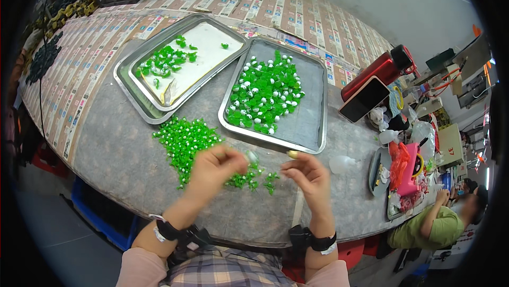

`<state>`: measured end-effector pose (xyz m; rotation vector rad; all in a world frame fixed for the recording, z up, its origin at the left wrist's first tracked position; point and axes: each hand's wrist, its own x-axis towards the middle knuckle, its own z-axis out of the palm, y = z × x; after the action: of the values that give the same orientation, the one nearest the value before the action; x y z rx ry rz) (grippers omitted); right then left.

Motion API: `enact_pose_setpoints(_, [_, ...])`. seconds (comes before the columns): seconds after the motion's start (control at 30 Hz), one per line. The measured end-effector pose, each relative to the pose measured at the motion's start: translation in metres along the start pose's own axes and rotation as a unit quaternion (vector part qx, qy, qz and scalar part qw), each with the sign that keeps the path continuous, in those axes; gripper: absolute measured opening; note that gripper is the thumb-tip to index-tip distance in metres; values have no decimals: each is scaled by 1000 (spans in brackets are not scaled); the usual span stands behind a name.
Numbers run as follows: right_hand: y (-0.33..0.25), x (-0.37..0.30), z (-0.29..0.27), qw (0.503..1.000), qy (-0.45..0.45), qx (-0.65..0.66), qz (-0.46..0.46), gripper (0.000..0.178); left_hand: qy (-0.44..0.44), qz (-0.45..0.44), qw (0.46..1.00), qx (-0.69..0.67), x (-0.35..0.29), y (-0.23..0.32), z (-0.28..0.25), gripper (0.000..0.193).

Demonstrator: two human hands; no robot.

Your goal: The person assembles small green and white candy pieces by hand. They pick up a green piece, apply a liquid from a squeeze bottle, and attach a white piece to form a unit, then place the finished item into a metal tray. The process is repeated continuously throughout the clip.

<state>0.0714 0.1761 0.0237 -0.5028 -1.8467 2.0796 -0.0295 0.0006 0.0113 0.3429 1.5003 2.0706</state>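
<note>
Head view, with clock directions taken from the loose green pieces (243,180) on the grey table (132,173) between the two hands. The left hand (211,173) lies at nine to ten o'clock, its fingers curled in toward the thumb; it is blurred, and whether it grips anything cannot be told. A small pale object, unclear in kind, shows just beside its fingertips. The right hand (312,174), at three o'clock, has thumb and forefinger bent close together, with yellow on one fingertip; any held piece cannot be made out. At ten o'clock, a dense pile (185,146) of small green pieces with white dots reaches behind the left hand. Just past twelve, a metal tray (313,122) contains larger green pieces with white balls. At eleven, two stacked trays (214,72) carry similar pieces on a white surface. At two o'clock, a phone (365,99) leans before a red bottle (371,75). Between three and four sits a person in green (442,227).
</note>
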Motion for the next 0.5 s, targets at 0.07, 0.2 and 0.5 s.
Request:
enact_pose_setpoints(0.07, [4,-1,-22,977,-23,-210,-10,14,92,55,990,-90,22,14,-21,12])
enact_pose_setpoints(0.2, [6,-5,-17,930,-56,-363,-10,15,209,117,955,-176,54,46,-49,22])
enact_pose_setpoints(0.5, [16,1,-10,861,-96,-492,-85,11,-21,42,997,-55,17,15,-23,18])
